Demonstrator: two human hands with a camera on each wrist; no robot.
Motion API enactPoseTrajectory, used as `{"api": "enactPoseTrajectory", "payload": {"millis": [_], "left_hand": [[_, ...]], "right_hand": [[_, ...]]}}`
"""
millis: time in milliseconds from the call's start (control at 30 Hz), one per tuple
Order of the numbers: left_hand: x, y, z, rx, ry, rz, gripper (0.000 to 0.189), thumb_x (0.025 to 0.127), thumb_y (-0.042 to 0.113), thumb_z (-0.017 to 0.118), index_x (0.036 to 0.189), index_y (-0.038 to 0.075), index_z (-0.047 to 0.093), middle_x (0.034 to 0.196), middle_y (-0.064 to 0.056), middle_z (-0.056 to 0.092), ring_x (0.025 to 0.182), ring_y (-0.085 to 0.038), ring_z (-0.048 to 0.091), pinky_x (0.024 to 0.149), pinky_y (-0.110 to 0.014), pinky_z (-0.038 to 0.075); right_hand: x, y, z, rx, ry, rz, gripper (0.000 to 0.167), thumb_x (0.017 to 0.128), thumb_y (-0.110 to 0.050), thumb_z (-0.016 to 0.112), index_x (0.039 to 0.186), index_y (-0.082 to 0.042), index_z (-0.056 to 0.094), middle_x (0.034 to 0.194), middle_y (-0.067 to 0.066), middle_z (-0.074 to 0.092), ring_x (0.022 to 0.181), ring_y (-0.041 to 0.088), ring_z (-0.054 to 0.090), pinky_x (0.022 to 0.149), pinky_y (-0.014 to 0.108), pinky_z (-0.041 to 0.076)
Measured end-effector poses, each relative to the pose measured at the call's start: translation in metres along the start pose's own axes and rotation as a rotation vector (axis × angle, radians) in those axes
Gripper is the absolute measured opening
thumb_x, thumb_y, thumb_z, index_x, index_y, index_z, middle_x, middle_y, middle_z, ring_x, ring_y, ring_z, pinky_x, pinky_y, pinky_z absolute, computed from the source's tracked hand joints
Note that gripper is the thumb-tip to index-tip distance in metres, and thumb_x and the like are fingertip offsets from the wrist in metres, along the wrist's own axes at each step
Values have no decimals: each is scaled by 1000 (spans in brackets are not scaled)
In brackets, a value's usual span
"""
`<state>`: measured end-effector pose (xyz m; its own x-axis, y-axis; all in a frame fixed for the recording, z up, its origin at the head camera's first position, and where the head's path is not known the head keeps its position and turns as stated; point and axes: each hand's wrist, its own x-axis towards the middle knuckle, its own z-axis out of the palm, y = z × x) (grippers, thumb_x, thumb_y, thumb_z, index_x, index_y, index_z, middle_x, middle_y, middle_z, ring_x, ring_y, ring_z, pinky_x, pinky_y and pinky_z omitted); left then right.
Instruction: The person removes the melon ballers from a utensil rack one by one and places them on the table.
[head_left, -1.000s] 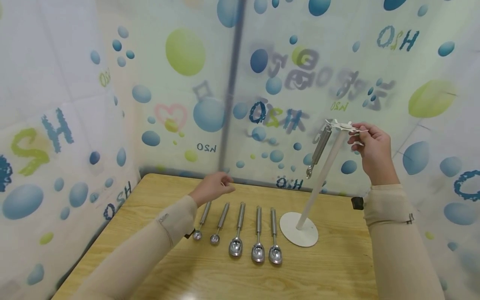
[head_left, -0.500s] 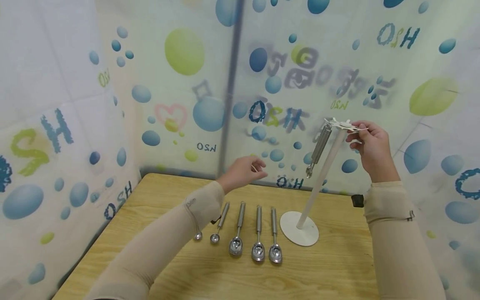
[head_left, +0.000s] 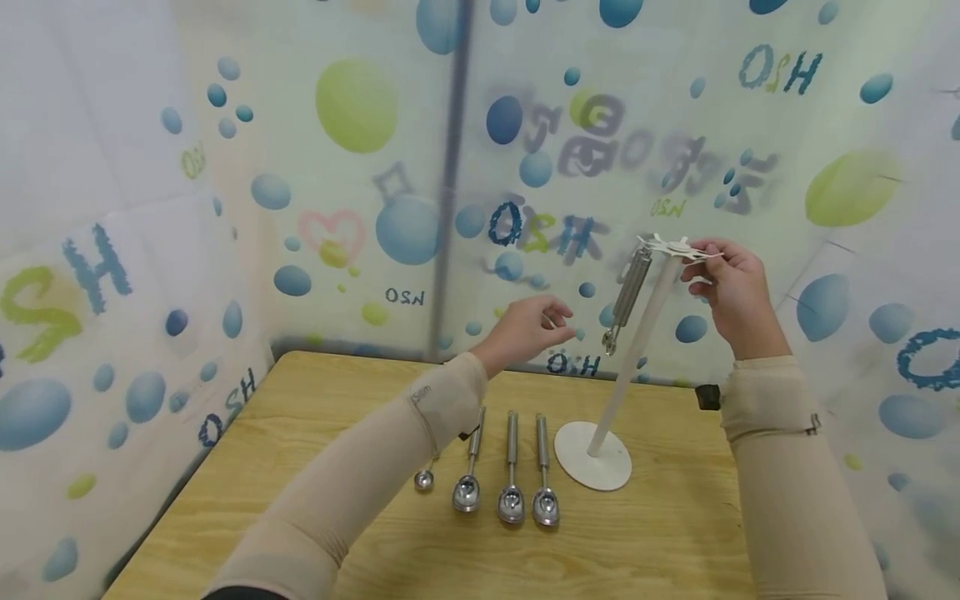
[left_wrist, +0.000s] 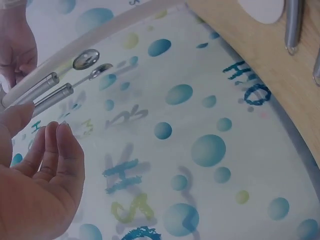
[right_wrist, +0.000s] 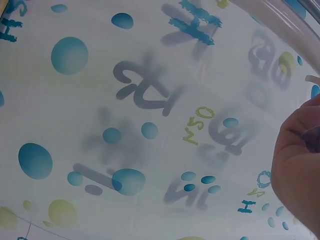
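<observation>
My right hand (head_left: pixel 738 292) pinches one arm of the white hooked top (head_left: pixel 671 247) of a stand. From its left side hang scoops with ribbed metal handles (head_left: pixel 632 292); in the left wrist view two scoop heads (left_wrist: pixel 86 59) show. My left hand (head_left: pixel 528 329) is in the air left of the hanging scoops, fingers loosely bent, nothing between them; the left wrist view shows this hand (left_wrist: pixel 45 185) apart from the handles. On the table lie several scoops, among them a small baller (head_left: pixel 424 481) and a larger scoop (head_left: pixel 512 504). My left sleeve covers part of the row.
The stand's round white base (head_left: pixel 592 467) rests on the wooden table (head_left: pixel 645 542), right of the row of scoops. A pale post (head_left: pixel 630 375) rises from it, leaning right in view. Behind the table hangs a bubble-patterned curtain (head_left: pixel 360 275).
My left hand has moved right and up, from above the leftmost small scoops towards the hanging scoops. My right hand keeps its pinch on the stand's top. The head view has shifted slightly.
</observation>
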<state>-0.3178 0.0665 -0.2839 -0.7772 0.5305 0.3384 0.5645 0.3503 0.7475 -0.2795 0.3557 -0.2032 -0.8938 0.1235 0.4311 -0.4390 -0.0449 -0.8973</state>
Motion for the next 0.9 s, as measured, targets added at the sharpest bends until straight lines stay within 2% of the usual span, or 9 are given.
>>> {"api": "enactPoseTrajectory", "payload": {"millis": [267, 433, 533, 800, 900], "left_hand": [[10, 14, 14, -94, 56, 47, 27, 99, 24, 69, 122, 9, 66, 104, 0, 67, 91, -11, 65, 73, -24, 55], [15, 22, 19, -100, 71, 78, 26, 101, 26, 67, 121, 11, 65, 104, 2, 66, 88, -10, 64, 73, -26, 55], [17, 25, 23, -102, 73, 82, 27, 101, 28, 67, 123, 13, 65, 104, 3, 65, 87, -10, 63, 72, -26, 54], [24, 27, 29, -115, 98, 79, 30, 101, 27, 66, 127, 12, 64, 106, 1, 66, 88, -12, 62, 70, -27, 55], [28, 28, 32, -109, 111, 76, 30, 101, 26, 66, 128, 12, 63, 107, 1, 66, 89, -12, 62, 70, -27, 55]], "right_hand": [[-1, -2, 1, 23, 0, -2, 21, 103, -21, 56, 105, -7, 70, 89, 2, 71, 73, 13, 63, 58, 19, 51], [-3, -3, -2, -58, 45, 10, 22, 105, -20, 54, 122, -14, 67, 96, -2, 69, 73, 10, 63, 59, 18, 50], [-6, -5, -4, -113, 88, 10, 22, 106, -21, 52, 126, -20, 62, 98, -4, 67, 72, 9, 63, 59, 18, 50], [-18, -13, 0, -96, 193, -36, 30, 100, -34, 59, 119, -11, 61, 98, 3, 62, 71, 12, 61, 57, 17, 50], [-22, -15, 2, -160, 209, -36, 30, 99, -34, 63, 115, -9, 64, 96, 2, 63, 70, 11, 60, 58, 17, 50]]}}
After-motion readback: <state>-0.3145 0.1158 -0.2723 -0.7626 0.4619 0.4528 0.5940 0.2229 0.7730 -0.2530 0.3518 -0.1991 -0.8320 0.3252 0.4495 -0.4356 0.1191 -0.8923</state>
